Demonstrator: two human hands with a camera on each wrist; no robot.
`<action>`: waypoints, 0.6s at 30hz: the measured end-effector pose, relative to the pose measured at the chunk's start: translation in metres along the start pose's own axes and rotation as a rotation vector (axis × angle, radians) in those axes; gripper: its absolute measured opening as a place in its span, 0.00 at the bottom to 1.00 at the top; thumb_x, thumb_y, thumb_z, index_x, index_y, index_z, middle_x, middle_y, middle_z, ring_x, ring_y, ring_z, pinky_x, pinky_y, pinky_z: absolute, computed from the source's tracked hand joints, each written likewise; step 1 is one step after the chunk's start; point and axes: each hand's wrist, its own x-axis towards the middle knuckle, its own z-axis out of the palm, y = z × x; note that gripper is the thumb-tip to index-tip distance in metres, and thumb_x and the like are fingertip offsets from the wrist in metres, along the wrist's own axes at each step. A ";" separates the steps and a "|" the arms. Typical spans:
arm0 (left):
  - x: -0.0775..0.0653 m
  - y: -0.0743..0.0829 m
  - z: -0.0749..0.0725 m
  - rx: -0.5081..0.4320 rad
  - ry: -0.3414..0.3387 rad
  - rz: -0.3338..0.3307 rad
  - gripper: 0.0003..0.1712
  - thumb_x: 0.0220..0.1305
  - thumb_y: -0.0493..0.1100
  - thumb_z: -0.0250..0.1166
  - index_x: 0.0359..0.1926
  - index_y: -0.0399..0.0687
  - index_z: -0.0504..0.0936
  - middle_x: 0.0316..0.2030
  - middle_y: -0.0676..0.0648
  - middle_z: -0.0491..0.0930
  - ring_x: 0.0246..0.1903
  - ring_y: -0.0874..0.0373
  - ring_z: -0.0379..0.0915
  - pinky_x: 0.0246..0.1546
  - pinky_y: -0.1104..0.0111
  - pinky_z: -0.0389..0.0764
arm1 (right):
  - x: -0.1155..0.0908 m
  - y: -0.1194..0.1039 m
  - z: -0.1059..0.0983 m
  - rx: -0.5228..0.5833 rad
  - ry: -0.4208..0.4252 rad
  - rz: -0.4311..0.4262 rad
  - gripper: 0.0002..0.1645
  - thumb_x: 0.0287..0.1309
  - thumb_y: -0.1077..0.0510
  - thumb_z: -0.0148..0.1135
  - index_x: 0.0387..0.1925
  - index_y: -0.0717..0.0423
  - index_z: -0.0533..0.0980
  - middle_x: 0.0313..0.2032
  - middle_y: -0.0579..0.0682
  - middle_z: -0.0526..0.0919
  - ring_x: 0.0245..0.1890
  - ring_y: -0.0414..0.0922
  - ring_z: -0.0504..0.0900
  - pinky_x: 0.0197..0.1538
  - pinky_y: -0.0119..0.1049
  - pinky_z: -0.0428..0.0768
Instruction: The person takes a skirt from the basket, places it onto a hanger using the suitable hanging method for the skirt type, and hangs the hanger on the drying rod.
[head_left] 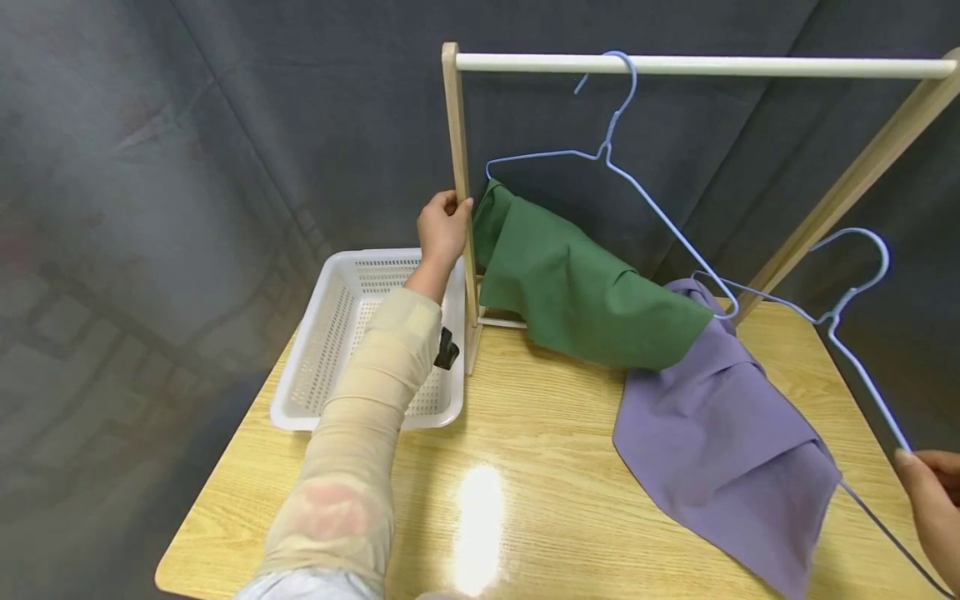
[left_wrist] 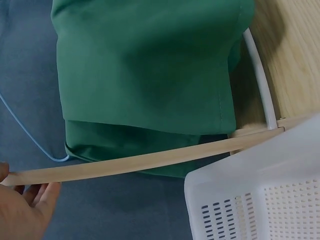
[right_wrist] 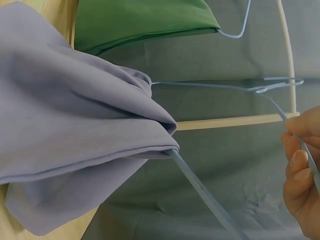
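Note:
My left hand point(head_left: 444, 229) grips the left wooden post point(head_left: 454, 125) of a garment rack, thumb on one side and fingers on the other in the left wrist view. At the right edge, my right hand point(head_left: 933, 500) pinches the side wire of a blue hanger point(head_left: 832, 318). Purple cloth point(head_left: 720, 442) drapes over that hanger's lower bar, close over the table. A second blue hanger point(head_left: 606, 150) hooks over the white rail point(head_left: 525, 63), tilted down to the right, with green cloth point(head_left: 585, 283) folded over it. The green cloth overlaps the purple one in the head view.
A white perforated basket point(head_left: 288, 408) stands on the wooden table point(head_left: 555, 467), left of the rack and partly behind my left forearm. Something small and black point(head_left: 447, 350) shows at its right side. The rack's right post point(head_left: 847, 179) slants behind the held hanger. Dark curtain point(head_left: 337, 125) backs everything.

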 end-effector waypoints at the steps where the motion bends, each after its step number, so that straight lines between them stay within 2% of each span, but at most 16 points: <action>1: 0.001 -0.001 0.000 0.000 0.006 0.006 0.18 0.57 0.45 0.57 0.46 0.40 0.75 0.37 0.44 0.76 0.36 0.58 0.70 0.35 0.74 0.70 | 0.001 0.001 0.000 -0.012 -0.005 -0.029 0.30 0.50 0.71 0.52 0.16 0.26 0.68 0.11 0.23 0.65 0.09 0.23 0.59 0.11 0.17 0.54; 6: 0.002 -0.002 0.000 0.029 0.017 0.035 0.17 0.58 0.45 0.57 0.45 0.40 0.76 0.36 0.44 0.77 0.34 0.58 0.71 0.34 0.75 0.71 | 0.006 0.000 0.000 -0.053 -0.034 -0.147 0.32 0.50 0.71 0.52 0.17 0.23 0.67 0.12 0.21 0.64 0.09 0.23 0.57 0.11 0.17 0.52; 12: 0.002 -0.005 0.000 0.068 0.024 0.074 0.16 0.58 0.45 0.57 0.44 0.40 0.76 0.35 0.44 0.77 0.33 0.57 0.71 0.33 0.74 0.71 | 0.008 -0.005 0.001 -0.062 -0.038 -0.152 0.32 0.50 0.71 0.51 0.17 0.23 0.66 0.12 0.21 0.63 0.10 0.23 0.57 0.13 0.16 0.53; 18: 0.003 -0.008 -0.001 0.072 0.016 0.074 0.16 0.58 0.46 0.57 0.43 0.41 0.76 0.34 0.45 0.78 0.33 0.58 0.71 0.32 0.73 0.71 | 0.015 -0.009 0.003 -0.071 -0.028 -0.152 0.33 0.49 0.73 0.51 0.16 0.24 0.66 0.12 0.22 0.63 0.10 0.23 0.56 0.12 0.17 0.52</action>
